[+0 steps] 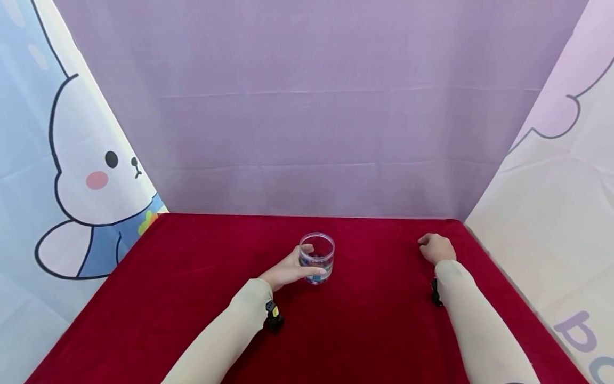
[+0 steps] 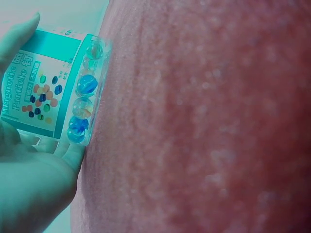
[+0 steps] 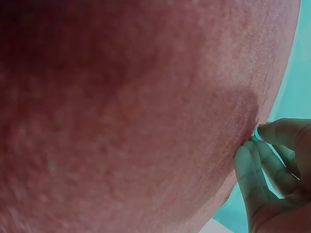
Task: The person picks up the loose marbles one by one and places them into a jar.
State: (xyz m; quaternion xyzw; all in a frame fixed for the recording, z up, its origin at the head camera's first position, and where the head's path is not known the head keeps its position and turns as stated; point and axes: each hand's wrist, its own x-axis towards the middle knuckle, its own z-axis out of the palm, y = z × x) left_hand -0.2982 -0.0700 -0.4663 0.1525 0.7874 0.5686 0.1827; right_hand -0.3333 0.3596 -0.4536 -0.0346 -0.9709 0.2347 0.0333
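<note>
My left hand (image 1: 287, 271) grips a clear, round plastic jar (image 1: 322, 261) around its side near the middle of the table, thumb on the near side. In the left wrist view, several glass marbles (image 2: 87, 85) lie at the jar's bottom, blue and clear ones among them. A printed label (image 2: 36, 92) reading "Magnetic Particle" covers its side. The top appears to have no lid. Far to the right, my right hand (image 1: 437, 248) is low at the cloth. In the right wrist view its thumb and fingertips pinch a small shiny marble (image 3: 257, 133), mostly hidden by the fingers.
A dark red cloth (image 1: 364, 330) covers the table. Behind it hangs a purple curtain (image 1: 307, 133). Printed sheets stand along the left (image 1: 86, 149) and right (image 1: 556, 224) sides. Each wrist wears a small black device.
</note>
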